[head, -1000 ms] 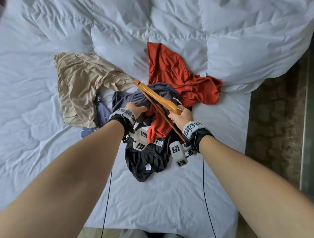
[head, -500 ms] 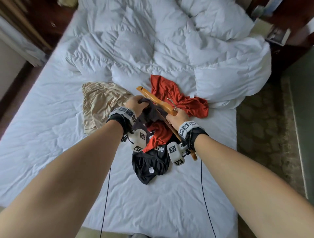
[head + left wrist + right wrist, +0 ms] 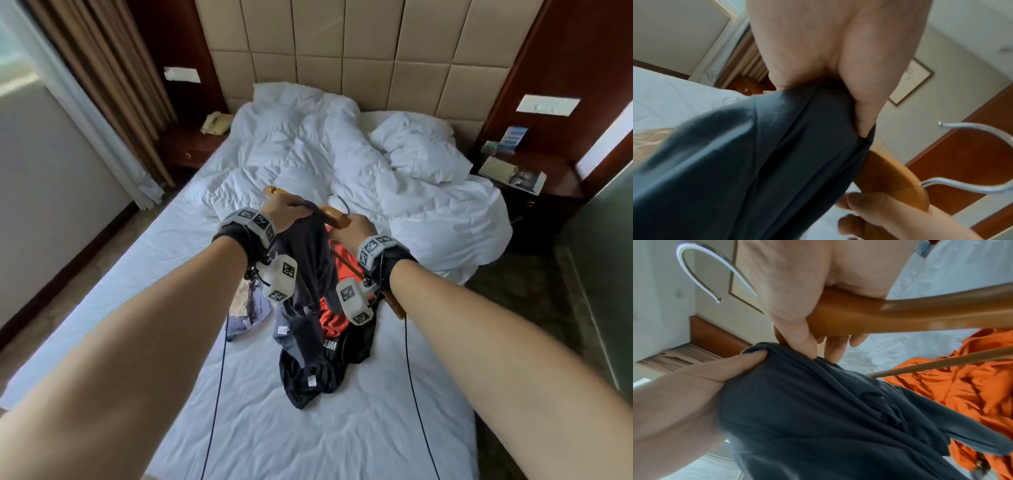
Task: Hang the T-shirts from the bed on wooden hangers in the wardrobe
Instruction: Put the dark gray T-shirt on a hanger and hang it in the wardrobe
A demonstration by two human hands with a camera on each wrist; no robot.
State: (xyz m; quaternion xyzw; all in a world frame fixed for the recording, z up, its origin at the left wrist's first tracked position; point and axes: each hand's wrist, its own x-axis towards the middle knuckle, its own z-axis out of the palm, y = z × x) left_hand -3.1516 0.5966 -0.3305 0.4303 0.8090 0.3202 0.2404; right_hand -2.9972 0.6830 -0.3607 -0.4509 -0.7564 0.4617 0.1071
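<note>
— T-shirt (image 3: 308, 260): where is it?
— Soft grey cloth, bunched, hanging above the bed (image 3: 308, 428), draped over a smooth wooden hanger (image 3: 334, 216) with a curved metal hook (image 3: 339, 202).
— Hands?
— Left hand (image 3: 284, 214) clenches the fabric against the hanger; right hand (image 3: 352, 229) wraps the hanger's middle.

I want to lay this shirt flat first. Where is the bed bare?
Bare white sheet lies below the black T-shirt, and more along the left edge beside the bluish garment. The middle is crowded with the orange T-shirt; the rumpled white duvet fills the head end.
</note>
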